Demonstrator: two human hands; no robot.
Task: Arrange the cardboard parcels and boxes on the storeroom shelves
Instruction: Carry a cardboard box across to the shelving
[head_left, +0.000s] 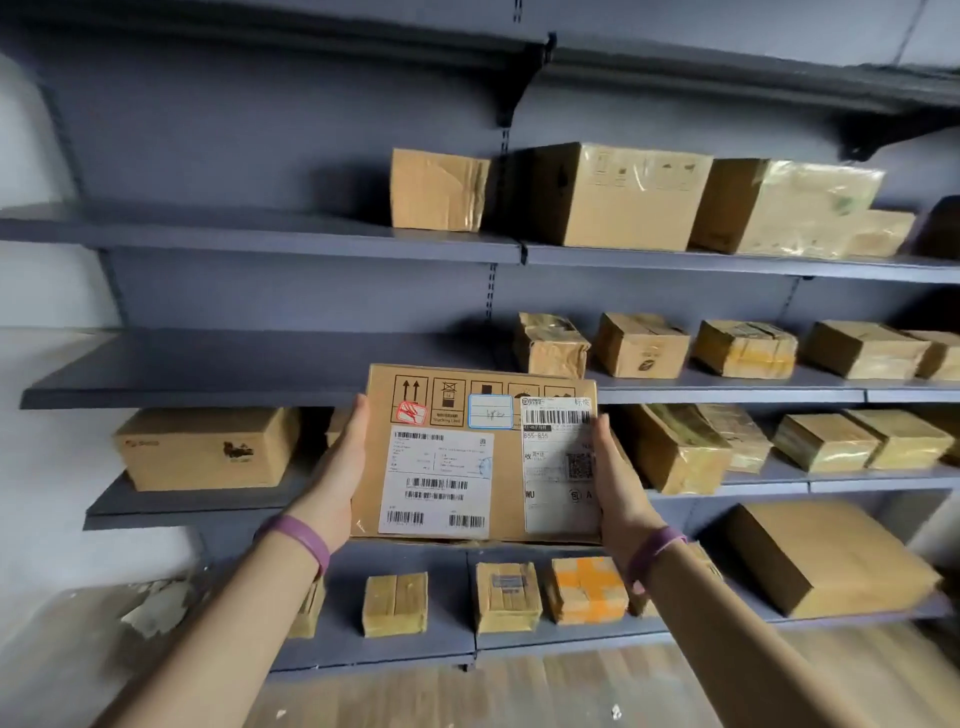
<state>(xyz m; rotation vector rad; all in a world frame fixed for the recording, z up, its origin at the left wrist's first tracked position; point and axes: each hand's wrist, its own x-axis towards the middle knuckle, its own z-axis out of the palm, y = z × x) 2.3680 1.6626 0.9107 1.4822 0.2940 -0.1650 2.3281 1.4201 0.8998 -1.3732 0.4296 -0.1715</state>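
While it is held in the air in front of the grey metal shelving (270, 236), the flat cardboard box (509, 499) turns its labelled face to the camera, covering part of two middle shelf edges; the left grip (343, 467) clasps its left edge, thumb along the front and fingers hidden behind; the right grip (621, 483) clasps the right edge the same way, thumb just beside a white shipping label (558, 467); a purple wristband (306, 540) sits on each wrist. Three large boxes (608, 200) stand side by side on the upper shelf; below them a row of small taped parcels (641, 345) lies to the right; a lone brown box (208, 447) rests on the left of the next shelf; on the bottom shelf a parcel with orange tape (589, 590) lies among other small parcels, with a wide flat carton (831, 561) to its right; wooden floor (571, 686) shows beneath.
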